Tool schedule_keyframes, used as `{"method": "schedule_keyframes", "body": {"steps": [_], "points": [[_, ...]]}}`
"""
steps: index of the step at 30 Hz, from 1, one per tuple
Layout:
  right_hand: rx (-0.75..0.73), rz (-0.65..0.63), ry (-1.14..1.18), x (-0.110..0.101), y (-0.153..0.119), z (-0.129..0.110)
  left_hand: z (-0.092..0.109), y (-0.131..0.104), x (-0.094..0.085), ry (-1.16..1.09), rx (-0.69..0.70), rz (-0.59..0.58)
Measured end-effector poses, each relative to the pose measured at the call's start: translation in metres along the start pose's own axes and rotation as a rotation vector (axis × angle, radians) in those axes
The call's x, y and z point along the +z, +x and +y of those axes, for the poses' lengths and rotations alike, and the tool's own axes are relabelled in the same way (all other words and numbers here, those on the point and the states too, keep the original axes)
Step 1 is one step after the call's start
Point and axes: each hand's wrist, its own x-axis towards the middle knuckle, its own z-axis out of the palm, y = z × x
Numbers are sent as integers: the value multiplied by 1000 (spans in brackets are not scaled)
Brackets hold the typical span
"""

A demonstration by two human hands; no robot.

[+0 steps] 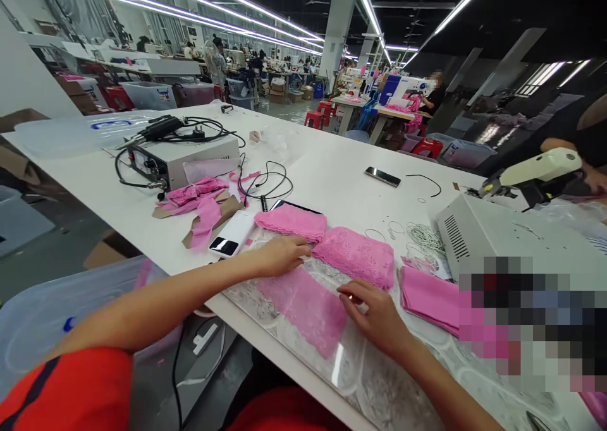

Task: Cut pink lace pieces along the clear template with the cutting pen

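A single pink lace piece (308, 308) lies flat on the clear-covered tabletop in front of me. My left hand (283, 256) reaches over its upper edge, fingers stretched to the right with nothing visible in them. Its fingertips come up beside two piles of pink lace, the left pile (291, 220) and the right pile (355, 254). My right hand (374, 314) is at the right edge of the lace piece, thumb and forefinger pinched together there. Right of that hand is a folded stack of smooth pink fabric (429, 297).
A white power bank (232, 233), pink scraps (203, 200) and a grey box device (184, 162) with cables are on the left. A phone (382, 176) lies farther back. A large pale machine housing (516, 235) stands right, near another person's arm (569, 143).
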Motion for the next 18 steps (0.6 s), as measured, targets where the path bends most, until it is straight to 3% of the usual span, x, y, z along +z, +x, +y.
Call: {"method": "schedule_keyframes", "body": {"steps": [3,6,12,18], "points": [[65,54,31,-6,8,8,0,28,16,75,-52,31],[81,72,38,-11,5,9,0,40,23,114,-84,58],[180,120,4,-18,14,14,7,42,10,128,-121,150],[276,200,-79,-4,68,14,20,55,-2,95,-77,218]]}}
